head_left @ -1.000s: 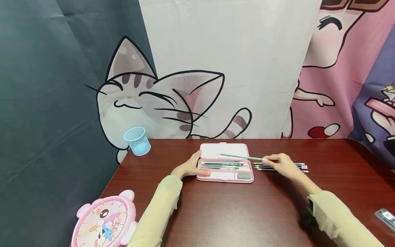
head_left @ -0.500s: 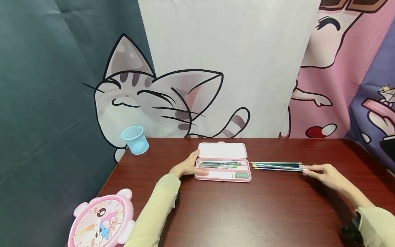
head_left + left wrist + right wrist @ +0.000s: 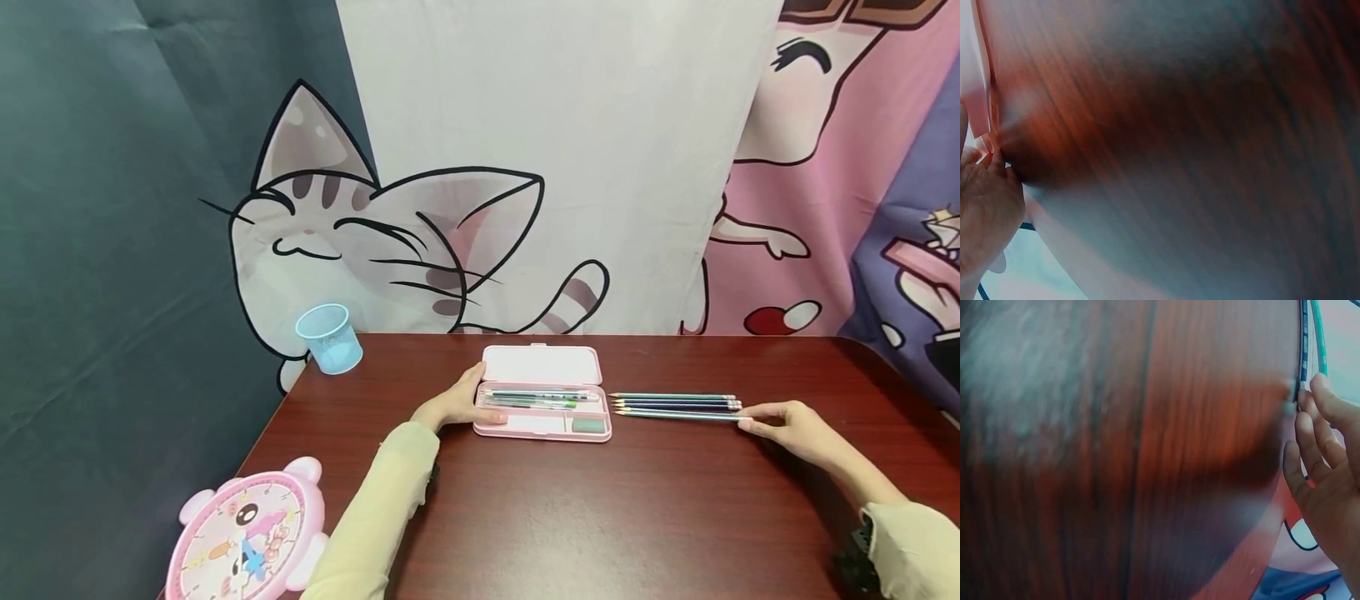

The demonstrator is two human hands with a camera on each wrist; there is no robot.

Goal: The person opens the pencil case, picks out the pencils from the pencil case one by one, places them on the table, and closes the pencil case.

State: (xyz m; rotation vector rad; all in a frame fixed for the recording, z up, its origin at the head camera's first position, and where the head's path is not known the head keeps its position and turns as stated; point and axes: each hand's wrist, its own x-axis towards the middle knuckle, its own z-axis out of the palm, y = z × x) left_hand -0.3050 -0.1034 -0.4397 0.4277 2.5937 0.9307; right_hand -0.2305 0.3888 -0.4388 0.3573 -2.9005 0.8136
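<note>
An open pink pencil case point(image 3: 543, 435) lies on the table, its lid folded back. Inside are several pens point(image 3: 525, 398) and a grey-green eraser point(image 3: 588, 426). My left hand point(image 3: 456, 403) grips the case's left end, thumb on the front compartment and fingers at the far side. To the right of the case, several pencils point(image 3: 675, 402) lie side by side, tips pointing left. My right hand point(image 3: 787, 429) pinches the back end of the nearest pencil point(image 3: 690, 416), a light green one. In the right wrist view, the thumb point(image 3: 1329, 397) is against that green pencil's end.
A light blue mesh cup point(image 3: 332, 340) stands at the table's far left corner. Nearer on the left is a pink animal-shaped clock point(image 3: 247, 533). A cartoon-printed cloth point(image 3: 637, 167) hangs behind the dark red table point(image 3: 570, 517).
My right hand has carried the light green pencil from above the case to the right and laid it down along the near side of the other pencils. The left hand has stayed on the case.
</note>
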